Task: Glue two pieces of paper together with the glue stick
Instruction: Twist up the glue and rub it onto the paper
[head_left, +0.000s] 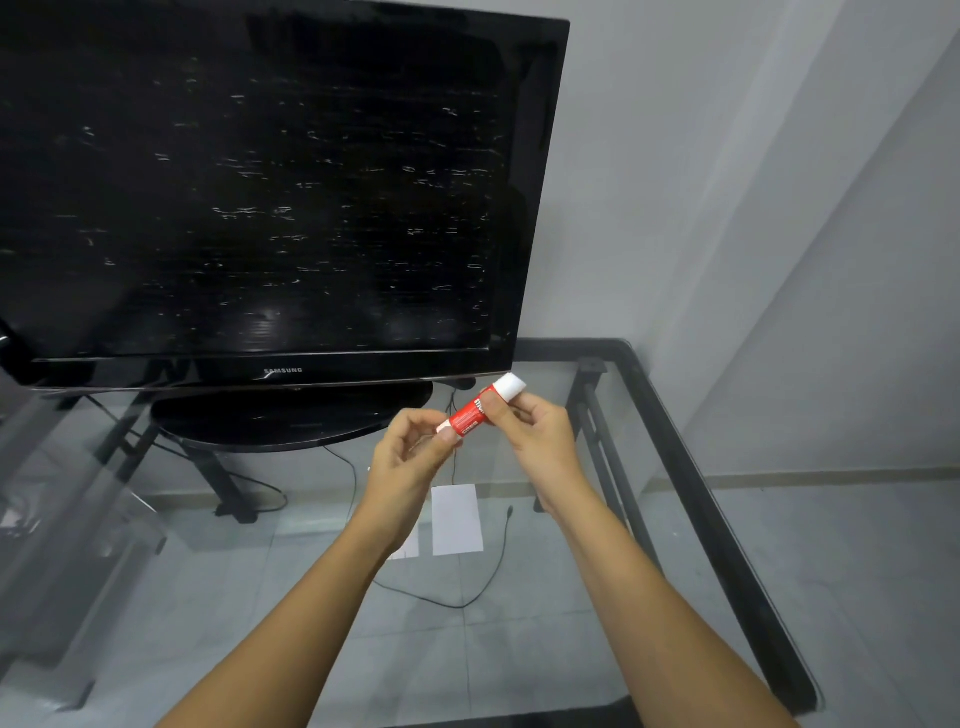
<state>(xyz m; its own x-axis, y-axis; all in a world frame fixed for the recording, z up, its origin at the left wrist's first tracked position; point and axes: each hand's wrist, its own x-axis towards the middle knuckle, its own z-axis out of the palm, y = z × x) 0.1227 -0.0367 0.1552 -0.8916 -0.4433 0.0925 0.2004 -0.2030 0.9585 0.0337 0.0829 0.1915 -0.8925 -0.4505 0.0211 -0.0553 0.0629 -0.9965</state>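
A red glue stick (471, 414) with a white cap at its upper right end is held in the air above the glass table, tilted. My right hand (532, 434) grips its upper part just below the cap. My left hand (410, 457) pinches its lower white end. Two white pieces of paper lie flat on the glass below my hands: one (456, 519) in full view, the other (408, 548) mostly hidden under my left wrist.
A large black television (260, 182) stands on its base (291, 415) at the back of the glass table (701, 467), which has a black frame. A thin black cable (483, 582) runs under the glass. Grey walls rise to the right.
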